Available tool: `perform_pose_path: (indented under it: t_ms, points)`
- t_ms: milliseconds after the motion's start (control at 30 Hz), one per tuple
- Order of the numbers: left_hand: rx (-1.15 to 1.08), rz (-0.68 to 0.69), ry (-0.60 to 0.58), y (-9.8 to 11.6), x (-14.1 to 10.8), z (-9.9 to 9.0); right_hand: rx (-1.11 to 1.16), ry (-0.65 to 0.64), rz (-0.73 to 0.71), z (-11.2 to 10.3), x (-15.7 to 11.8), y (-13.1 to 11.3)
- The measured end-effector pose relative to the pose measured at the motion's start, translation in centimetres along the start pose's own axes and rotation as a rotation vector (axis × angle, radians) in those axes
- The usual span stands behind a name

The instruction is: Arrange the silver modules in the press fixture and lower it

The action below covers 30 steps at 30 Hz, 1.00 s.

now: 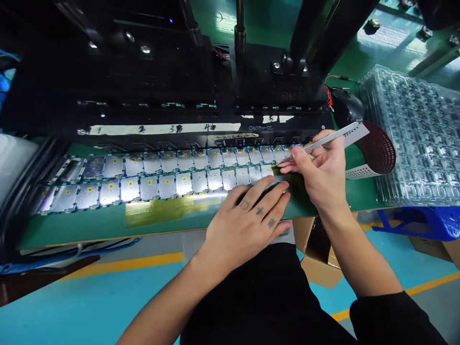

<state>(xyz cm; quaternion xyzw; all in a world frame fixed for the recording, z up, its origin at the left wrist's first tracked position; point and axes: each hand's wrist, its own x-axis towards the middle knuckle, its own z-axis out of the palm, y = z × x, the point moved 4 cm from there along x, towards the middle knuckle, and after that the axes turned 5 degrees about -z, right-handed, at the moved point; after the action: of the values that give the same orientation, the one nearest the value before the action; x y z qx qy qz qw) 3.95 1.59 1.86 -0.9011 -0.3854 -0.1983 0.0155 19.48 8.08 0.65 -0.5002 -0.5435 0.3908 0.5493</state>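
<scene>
My right hand [325, 167] grips a pair of metal tweezers [318, 145], whose tips point down-left at the right end of the front row of circuit boards [185, 183]. Silver shields cover the boards, and many carry a small yellow square. Behind them runs a second row of boards [168, 161]. My left hand [246, 220] lies with fingers apart at the bench's front edge, its fingertips beside the front row's right end. Something dark under those fingers is mostly hidden. A curled, dotted strip [381, 148] stands just right of my right hand.
A black machine [161, 86] with numbered white tape extends behind the boards. Stacked clear plastic trays [413, 143] stand at the right. Yellowish film [158, 211] lies on the green bench [86, 227]. Below are a blue stool [424, 223] and a cardboard box [319, 270].
</scene>
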Motion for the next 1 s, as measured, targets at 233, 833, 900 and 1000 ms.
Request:
perform_pose_path:
  t_ms: [233,833,900,1000]
  points:
    - [-0.026,-0.01,-0.024,-0.05,-0.03,0.41,-0.024,-0.003,0.027,0.6,0.12,0.75]
    - [-0.025,-0.016,-0.031,-0.04,0.03,0.39,-0.067,-0.038,0.042,0.51,0.05,0.9]
    - [-0.023,-0.016,-0.033,-0.03,0.01,0.42,-0.049,-0.038,0.033,0.59,0.03,0.98]
    - [-0.018,-0.012,-0.034,-0.02,-0.01,0.45,-0.012,-0.024,0.006,0.64,0.05,1.07]
